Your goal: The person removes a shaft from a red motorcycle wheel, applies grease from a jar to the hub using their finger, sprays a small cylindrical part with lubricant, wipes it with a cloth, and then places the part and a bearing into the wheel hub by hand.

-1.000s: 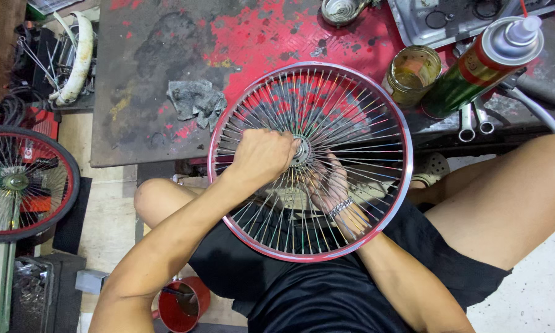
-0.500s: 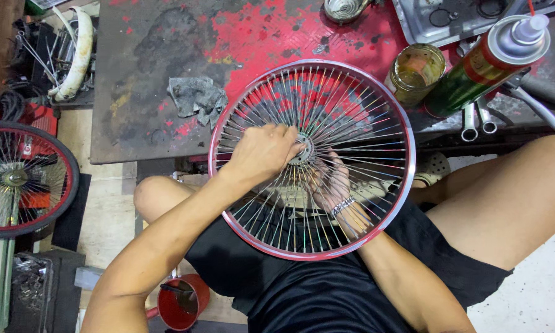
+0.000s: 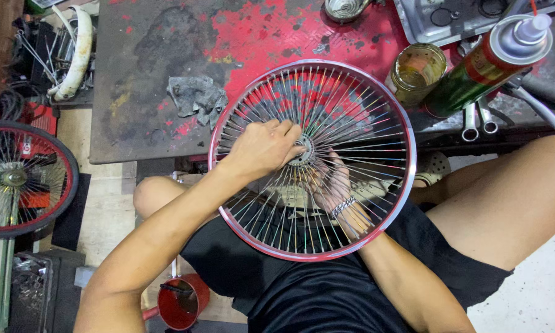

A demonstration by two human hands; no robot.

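Gripping the hub point(image 3: 302, 150) from above, left hand point(image 3: 262, 148) steadies the spoked wheel point(image 3: 312, 159) over the lap; right hand point(image 3: 330, 185) holds underneath, behind spokes; rim stiff, light, spokes bendable; best held at hub.

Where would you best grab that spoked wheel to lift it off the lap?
Probably by the red rim on its bare right side, fingers hooked over the edge from outside. The wheel lies roughly flat, its spokes are thin and crowded, and the left hand and right hand already occupy the hub.
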